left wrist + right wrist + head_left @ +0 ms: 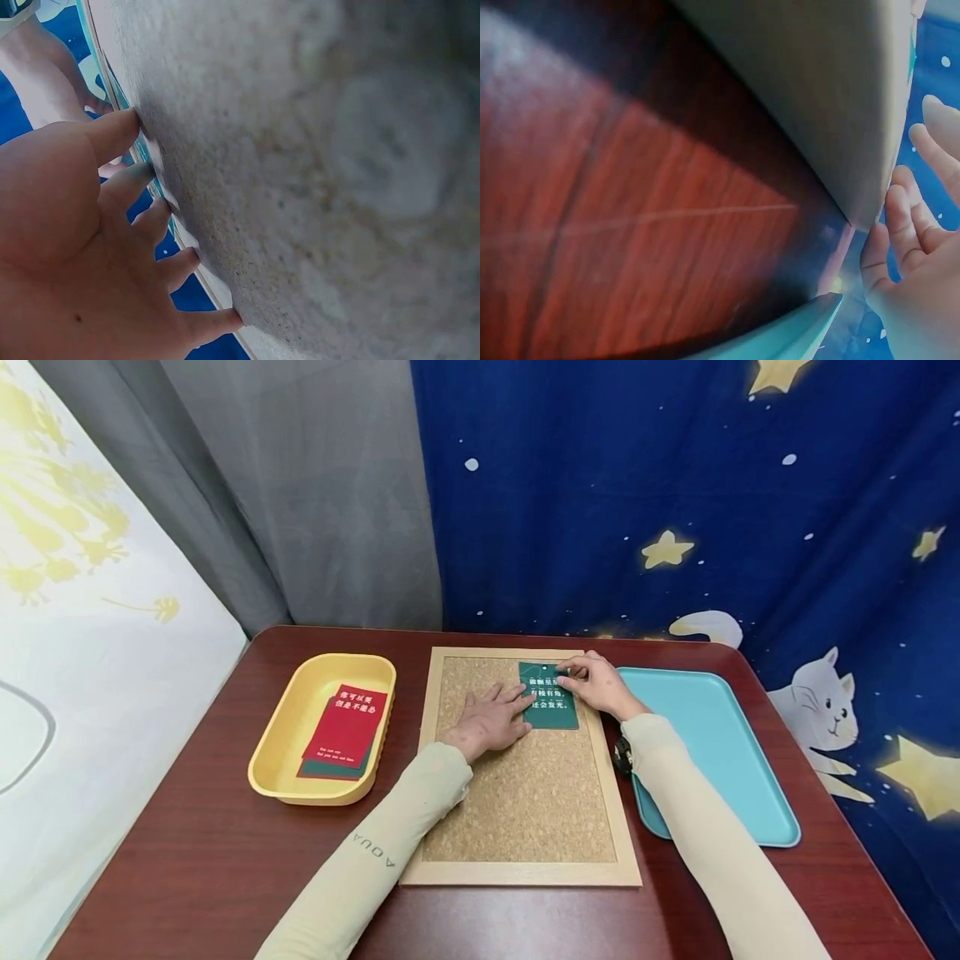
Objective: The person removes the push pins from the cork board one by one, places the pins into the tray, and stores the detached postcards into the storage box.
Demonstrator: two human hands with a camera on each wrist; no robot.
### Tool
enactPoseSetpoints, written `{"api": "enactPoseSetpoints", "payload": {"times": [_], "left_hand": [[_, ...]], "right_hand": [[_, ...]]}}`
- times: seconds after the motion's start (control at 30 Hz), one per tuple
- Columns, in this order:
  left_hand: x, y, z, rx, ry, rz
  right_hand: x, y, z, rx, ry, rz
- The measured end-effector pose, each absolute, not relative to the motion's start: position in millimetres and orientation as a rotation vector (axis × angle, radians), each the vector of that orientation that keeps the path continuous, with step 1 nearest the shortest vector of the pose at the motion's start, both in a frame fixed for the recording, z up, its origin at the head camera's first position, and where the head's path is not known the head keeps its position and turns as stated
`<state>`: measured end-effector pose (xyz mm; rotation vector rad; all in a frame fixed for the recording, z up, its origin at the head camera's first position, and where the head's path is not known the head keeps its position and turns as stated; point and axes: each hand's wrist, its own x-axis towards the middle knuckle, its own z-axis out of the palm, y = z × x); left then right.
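Observation:
A dark green card with white writing lies on the upper right of a wood-framed cork board. My left hand rests on the cork with its fingers spread, the fingertips reaching the card's left edge. In the left wrist view, the fingertips of this left hand press on the board's surface. At the card's upper right corner is my right hand, thumb and forefinger close together over it. Whether they pinch anything is too small to tell. The right wrist view shows the right hand bent beside the board's edge.
A yellow tray on the left holds a red card on top of other red and green cards. On the right lies a blue tray, partly under my right forearm. All stand on a reddish-brown table before curtains.

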<state>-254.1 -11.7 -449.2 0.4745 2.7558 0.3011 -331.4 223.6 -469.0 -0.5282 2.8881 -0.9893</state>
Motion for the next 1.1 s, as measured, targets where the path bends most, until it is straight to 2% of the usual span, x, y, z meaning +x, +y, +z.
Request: {"api": "enactPoseSetpoints", "payload": {"times": [1.1], "left_hand": [[-255,-11,-449,0.474,2.753,0.299]], "right_hand": [[-349,218,-462,-0.531,2.766,-0.843]]}}
